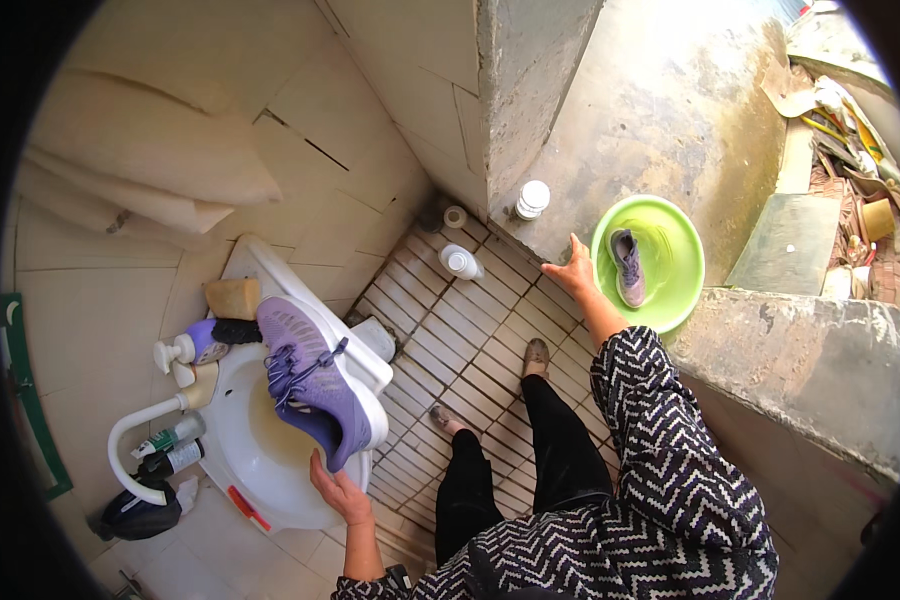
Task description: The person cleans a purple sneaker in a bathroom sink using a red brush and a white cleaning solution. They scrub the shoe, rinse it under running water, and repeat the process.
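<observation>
A purple running shoe (319,379) with dark laces lies across the white washbasin (232,420), its toe towards the back ledge. My left hand (341,495) is at the basin's front rim, right by the shoe's heel, fingers extended; whether they touch it is unclear. A bright green plastic tub (671,259) stands on the concrete ledge to the right. Inside it is a second, smaller-looking purple shoe (629,270) with dark laces. Beside the tub's left rim, my right hand (574,271) has its thumb and fingers spread, with nothing in them.
A yellow-brown soap bar (232,298), black brush (236,331), spray bottle (204,341) and curved white faucet (124,442) crowd the washbasin's back. A red-handled brush (249,508) lies on its rim. White bottles stand on the tiled floor (461,262) and concrete ledge (532,199). Debris (855,210) lies far right.
</observation>
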A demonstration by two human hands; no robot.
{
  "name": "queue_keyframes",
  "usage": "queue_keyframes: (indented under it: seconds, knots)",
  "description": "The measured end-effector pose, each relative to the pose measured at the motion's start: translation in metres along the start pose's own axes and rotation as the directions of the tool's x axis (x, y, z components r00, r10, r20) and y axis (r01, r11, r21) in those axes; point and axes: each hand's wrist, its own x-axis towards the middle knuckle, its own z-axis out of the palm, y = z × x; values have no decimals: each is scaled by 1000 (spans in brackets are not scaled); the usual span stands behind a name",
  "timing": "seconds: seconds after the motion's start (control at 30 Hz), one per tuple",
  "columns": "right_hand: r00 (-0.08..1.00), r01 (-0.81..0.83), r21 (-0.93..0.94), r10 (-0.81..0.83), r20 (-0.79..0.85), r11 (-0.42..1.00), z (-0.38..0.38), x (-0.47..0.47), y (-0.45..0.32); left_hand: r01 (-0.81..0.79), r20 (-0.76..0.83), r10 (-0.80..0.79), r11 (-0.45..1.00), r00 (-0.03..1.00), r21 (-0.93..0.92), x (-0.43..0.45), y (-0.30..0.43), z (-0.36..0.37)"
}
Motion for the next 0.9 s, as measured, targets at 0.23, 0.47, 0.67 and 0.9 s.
queue_keyframes:
  seconds: [0.23, 0.47, 0.67, 0.9]
  knots:
    - [980, 91, 109, -70, -186, 990, 88, 110, 34, 47, -109, -60, 992, 992, -116, -9, -17, 2]
    - [916, 220, 261, -107, -385, 940, 142, 172, 43, 201, -237, -256, 951, 937, -233, -25, -21, 4]
    - [893, 286, 292, -143, -427, 913, 154, 188, 49, 264, -238, -314, 939, 919, -220, -35, -21, -6]
    - [888, 239, 366, -49, -458, 899, 102, 125, 15, 258, -197, -305, 938, 932, -232, -24, -27, -2]
